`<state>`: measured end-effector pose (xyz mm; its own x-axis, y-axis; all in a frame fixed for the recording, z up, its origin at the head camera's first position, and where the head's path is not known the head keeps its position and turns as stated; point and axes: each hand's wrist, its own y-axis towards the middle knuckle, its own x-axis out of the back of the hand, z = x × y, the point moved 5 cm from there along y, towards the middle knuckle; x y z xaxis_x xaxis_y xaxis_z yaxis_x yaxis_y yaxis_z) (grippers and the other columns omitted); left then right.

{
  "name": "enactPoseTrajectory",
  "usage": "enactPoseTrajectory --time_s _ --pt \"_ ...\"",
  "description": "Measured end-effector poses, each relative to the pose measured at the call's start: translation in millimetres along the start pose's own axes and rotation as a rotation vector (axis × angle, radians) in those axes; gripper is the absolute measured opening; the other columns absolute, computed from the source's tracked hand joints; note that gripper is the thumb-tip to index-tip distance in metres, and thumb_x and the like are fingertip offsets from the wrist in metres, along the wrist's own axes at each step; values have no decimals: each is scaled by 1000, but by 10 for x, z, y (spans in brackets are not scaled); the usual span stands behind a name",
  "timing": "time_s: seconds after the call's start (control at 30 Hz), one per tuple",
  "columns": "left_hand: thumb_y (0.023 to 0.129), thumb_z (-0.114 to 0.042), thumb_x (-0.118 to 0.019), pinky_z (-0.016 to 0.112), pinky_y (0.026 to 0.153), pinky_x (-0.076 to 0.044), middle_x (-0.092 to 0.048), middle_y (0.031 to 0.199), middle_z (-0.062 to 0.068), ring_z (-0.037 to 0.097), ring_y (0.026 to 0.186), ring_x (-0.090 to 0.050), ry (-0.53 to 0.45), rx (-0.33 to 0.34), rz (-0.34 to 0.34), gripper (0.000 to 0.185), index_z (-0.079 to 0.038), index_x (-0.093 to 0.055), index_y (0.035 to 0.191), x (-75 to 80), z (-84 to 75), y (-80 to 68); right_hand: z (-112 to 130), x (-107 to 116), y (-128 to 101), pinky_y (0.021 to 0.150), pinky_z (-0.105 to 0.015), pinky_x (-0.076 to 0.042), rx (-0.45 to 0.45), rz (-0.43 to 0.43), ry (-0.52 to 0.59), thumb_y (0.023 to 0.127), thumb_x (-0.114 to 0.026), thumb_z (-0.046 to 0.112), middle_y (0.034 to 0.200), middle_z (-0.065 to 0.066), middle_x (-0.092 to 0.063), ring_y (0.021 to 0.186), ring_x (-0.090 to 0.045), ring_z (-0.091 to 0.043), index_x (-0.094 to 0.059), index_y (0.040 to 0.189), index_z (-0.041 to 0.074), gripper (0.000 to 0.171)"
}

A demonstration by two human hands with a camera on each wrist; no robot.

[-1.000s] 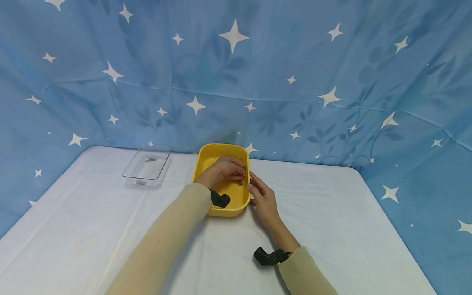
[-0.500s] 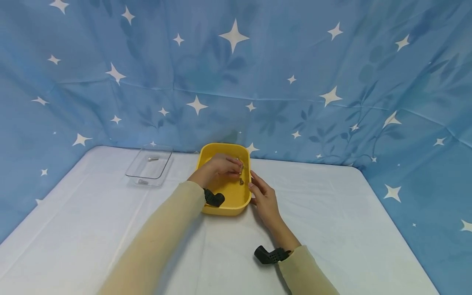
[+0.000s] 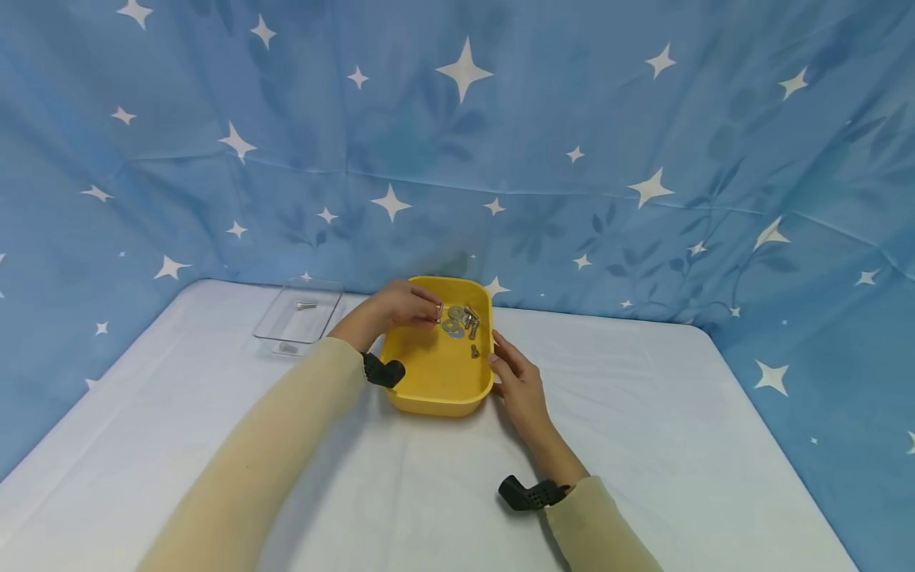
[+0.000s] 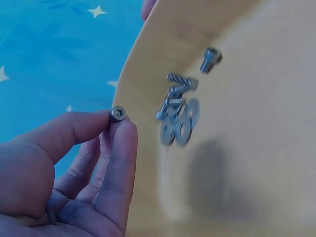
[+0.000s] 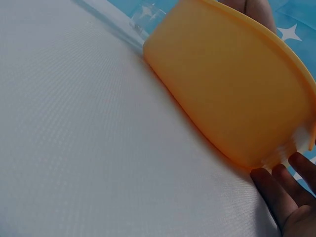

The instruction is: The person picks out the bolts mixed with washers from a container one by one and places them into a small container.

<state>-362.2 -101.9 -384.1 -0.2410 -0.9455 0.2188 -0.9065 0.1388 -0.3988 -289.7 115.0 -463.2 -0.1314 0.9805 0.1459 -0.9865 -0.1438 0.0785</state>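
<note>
Left hand (image 3: 406,304) has shifted left across the yellow bin (image 3: 439,389) since the earlier frame, uncovering washers (image 4: 189,127) and loose bolts (image 4: 182,81) near the bin's far right corner. Thumb and fingers pinch one bolt (image 4: 117,114), just above the bin, toward its far edge: small, silvery, round head. Right hand (image 3: 520,385): fingers loosely spread, slightly bent, touching the bin's right wall. Bin sits by the far edge of the white table (image 3: 643,413); clear dish (image 3: 283,340) near the table's far left corner, with a screw (image 3: 306,305) inside. Left wrist view shows the socket in the pinched bolt's head, too small to read in the head view. Right wrist view shows fingertips low on the bin's outer wall, hidden from the head camera.
</note>
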Motion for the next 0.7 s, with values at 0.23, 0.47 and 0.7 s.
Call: enactPoseTrajectory --time_s 0.23,0.47,0.7 --pt "97 -4 -64 42 109 -52 -66 115 14 34 121 -66 45 -10 9 42 4 -58 138 268 -25 -160 -11 -9 4 90 -29 -62 -1 0 8 107 -51 29 151 -7 -52 131 -59 -29 -45 152 31 46" --pt "98 -9 -63 34 100 -59 -62 129 16 21 104 -71 104 -11 -15 45 1 -54 141 562 17 -279 -11 -8 6 89 -30 -63 10 9 12 107 -51 27 153 -10 -51 131 -59 -31 -44 154 28 47" --pt "99 -11 -63 30 97 -60 -58 137 17 18 102 -70 114 5 -63 44 -4 -55 142 824 84 -358 3 -5 -12 89 -28 -63 2 6 3 107 -51 30 153 -8 -51 132 -59 -29 -45 153 30 47"
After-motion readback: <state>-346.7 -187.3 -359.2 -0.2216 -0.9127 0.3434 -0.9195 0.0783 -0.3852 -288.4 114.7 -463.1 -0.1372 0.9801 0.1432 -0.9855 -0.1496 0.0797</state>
